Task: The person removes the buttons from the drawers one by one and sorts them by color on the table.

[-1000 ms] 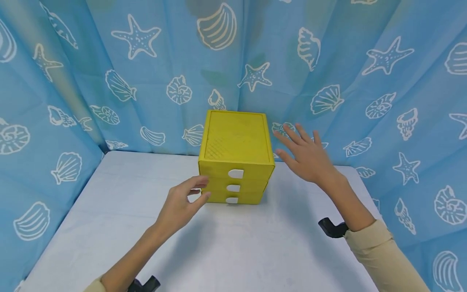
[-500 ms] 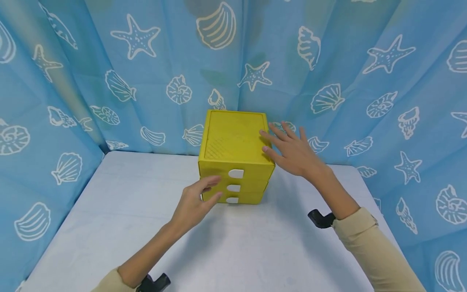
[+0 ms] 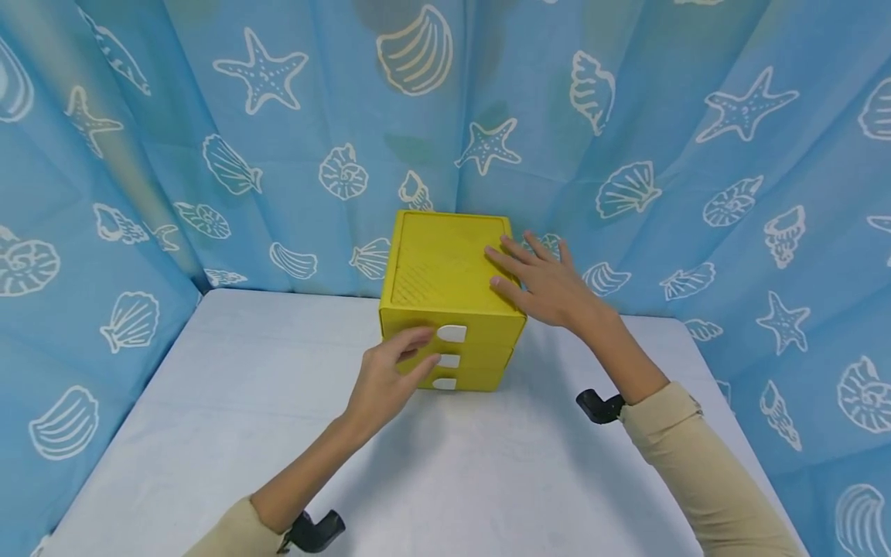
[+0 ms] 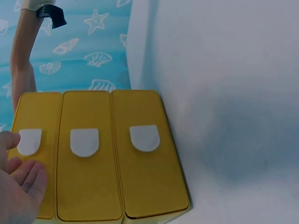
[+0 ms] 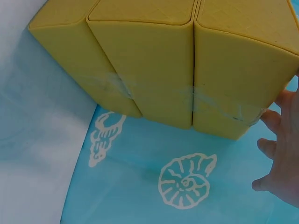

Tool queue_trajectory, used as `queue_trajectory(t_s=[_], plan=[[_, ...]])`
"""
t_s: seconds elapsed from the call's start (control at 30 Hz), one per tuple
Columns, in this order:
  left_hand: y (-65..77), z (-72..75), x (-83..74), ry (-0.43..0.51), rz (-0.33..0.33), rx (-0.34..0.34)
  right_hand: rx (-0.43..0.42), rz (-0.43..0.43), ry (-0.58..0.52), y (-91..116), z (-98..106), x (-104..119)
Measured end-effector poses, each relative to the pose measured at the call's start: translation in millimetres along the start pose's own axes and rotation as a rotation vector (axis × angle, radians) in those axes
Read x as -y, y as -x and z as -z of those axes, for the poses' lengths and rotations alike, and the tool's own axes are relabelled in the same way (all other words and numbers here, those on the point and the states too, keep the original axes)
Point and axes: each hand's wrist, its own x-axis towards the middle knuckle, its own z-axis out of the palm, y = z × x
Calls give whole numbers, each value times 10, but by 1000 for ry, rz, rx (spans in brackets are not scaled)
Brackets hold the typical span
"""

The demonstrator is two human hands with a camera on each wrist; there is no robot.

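Note:
A yellow drawer box with three stacked drawers stands at the back of the table, all drawers closed. Each drawer front carries a white rounded handle, the top handle being highest. In front of the box is my left hand, thumb and fingers spread apart near the top handle with nothing between them. The left wrist view shows that hand close to the end handle. My right hand lies with spread fingers over the right edge of the box's top; whether it presses there is unclear.
The white table spreads around the box. Behind it hangs a blue curtain with white shells and starfish. Clear tape runs along the box's side in the right wrist view. Black wrist mounts sit below each hand.
My left hand has moved right and slightly up toward the top handle. The right hand has come left, from beside the box onto its top edge. The box has stayed put.

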Motion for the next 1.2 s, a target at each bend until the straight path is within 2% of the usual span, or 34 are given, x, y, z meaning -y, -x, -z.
queue_trajectory(t_s=[0.23, 0.37, 0.5, 0.6, 0.93, 1.2], plan=[[-70, -94, -24, 3, 3, -41, 40, -5, -26, -55, -1, 1], [-110, -145, -40, 3, 6, -88, 67, -17, -27, -59, 10, 1], [-156, -181, -51, -33, 8, -148, 73, -12, -28, -73, 14, 7], [-182, -192, -49, -59, 3, -167, 73, -5, -25, -78, 15, 11], [-181, -182, -29, -73, -13, -148, 83, -16, -20, -83, 2, -1], [-70, -150, -128, -99, 44, -121, 77, -30, -12, -84, -3, 11]])
